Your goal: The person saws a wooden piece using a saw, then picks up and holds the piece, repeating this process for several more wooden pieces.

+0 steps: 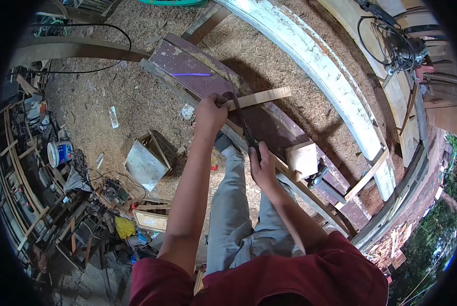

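Observation:
My left hand [211,113] is closed around the near end of a pale wood strip [264,97] and presses it against a worn maroon board [284,127]. In my right hand [263,166] is the dark handle of a hand saw [242,113], seen nearly edge-on, so its teeth do not show. Its long thin blade crosses the strip close to my left fingers and points toward the board's far end. A purple stick-like thing [191,75] lies on the board beyond my left hand. Nearer my right hand sits a light wooden block [302,159].
Beside the block is a dark metal tool [317,176]. A long whitish curved beam [310,61] runs along the right. On the sawdust-covered floor stand a small wooden box [147,164] and a white-blue bucket [60,153]. Scrap and tools clutter the left; a corded power tool [412,53] rests far right.

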